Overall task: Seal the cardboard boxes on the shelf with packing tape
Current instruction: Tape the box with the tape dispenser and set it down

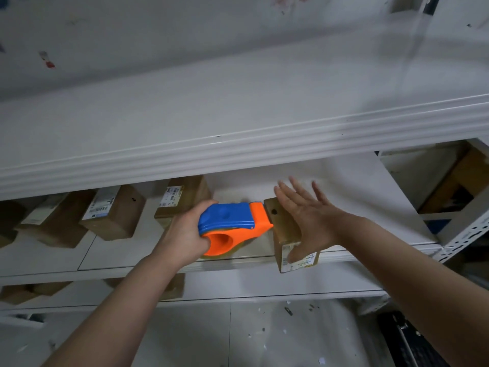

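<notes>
Cardboard box (284, 229) on shelf (132, 256) | left hand (185, 231) clamps tape dispenser (232, 223) against it | right hand (307, 207) flat on box, fingers spread

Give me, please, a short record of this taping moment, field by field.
Left hand: grips the tape dispenser
Dispenser: blue and orange, nose against the front box
Right hand: open, fingers spread, against that box's right side
Other boxes: further left on the same shelf, untouched
</notes>
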`<state>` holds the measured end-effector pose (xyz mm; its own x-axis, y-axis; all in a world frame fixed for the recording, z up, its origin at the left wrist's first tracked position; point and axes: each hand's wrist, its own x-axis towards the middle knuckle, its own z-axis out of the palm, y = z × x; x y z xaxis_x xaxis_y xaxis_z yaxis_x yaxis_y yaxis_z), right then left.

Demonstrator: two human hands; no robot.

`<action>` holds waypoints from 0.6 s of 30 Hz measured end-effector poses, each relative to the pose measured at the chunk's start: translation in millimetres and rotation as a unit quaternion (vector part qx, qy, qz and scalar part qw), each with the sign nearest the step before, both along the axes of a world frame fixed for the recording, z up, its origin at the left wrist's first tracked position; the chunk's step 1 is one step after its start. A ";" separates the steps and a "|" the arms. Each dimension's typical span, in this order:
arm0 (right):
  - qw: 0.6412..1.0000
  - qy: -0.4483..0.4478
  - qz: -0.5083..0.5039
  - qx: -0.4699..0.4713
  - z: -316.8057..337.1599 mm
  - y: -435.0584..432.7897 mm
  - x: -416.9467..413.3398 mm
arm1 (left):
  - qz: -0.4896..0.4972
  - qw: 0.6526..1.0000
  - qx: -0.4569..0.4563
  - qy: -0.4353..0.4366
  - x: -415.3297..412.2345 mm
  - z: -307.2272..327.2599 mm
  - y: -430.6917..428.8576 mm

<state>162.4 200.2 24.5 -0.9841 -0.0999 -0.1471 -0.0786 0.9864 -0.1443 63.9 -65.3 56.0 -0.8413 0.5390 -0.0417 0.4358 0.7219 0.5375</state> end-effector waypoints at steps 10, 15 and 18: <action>0.977 0.014 0.073 0.201 3.2 -35.7 -1.5 | -0.002 1.000 0.004 -0.008 7.3 -3.3 -5.8; 0.999 0.014 0.038 0.034 15.9 -24.5 -21.6 | 0.006 1.000 0.013 -0.005 8.3 5.2 -4.8; 0.972 0.009 -0.030 -0.234 5.8 -6.1 -10.4 | -0.001 0.998 0.050 0.030 4.2 18.0 6.6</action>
